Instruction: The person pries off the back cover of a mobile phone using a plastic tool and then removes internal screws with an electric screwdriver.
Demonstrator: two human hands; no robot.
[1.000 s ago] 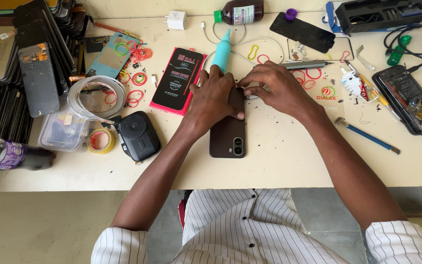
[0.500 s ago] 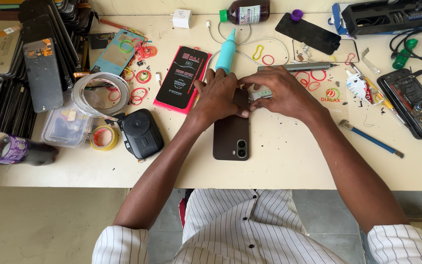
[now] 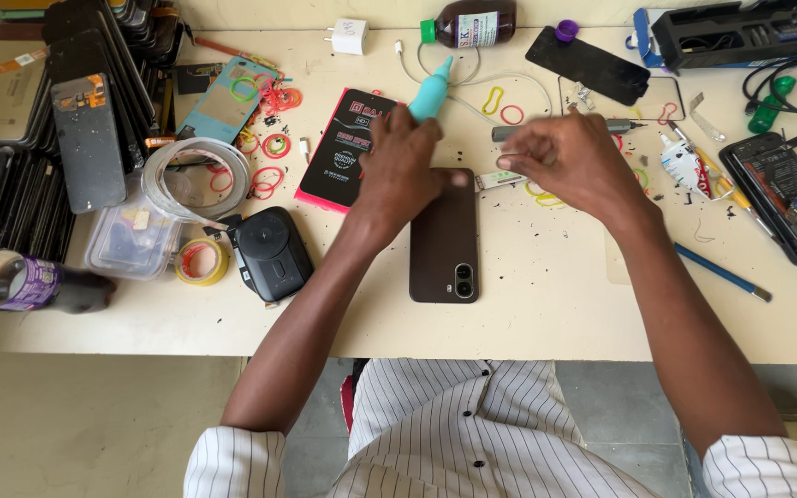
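A dark brown phone (image 3: 443, 244) lies back up near the table's front edge, with its camera lenses toward me. My left hand (image 3: 406, 166) rests on its top end, thumb along the upper edge. My right hand (image 3: 560, 161) hovers just right of the phone's top corner, blurred, fingers pinched together. A small pale strip (image 3: 500, 179) lies on the table under those fingers; I cannot tell whether they hold anything. A teal squeeze tool (image 3: 433, 92) pokes out behind my left hand.
A red-and-black flat packet (image 3: 339, 152) lies left of the phone, with a black round device (image 3: 274, 254), a yellow tape roll (image 3: 200, 261) and a clear box (image 3: 136, 235) beyond it. Stacked screens (image 3: 39, 166) line the left. An opened phone (image 3: 786, 198) and blue tool (image 3: 721, 272) lie right.
My right hand has pulled away from the phone's top edge toward the right. My left hand has stayed on the phone's top end, and the phone has not moved.
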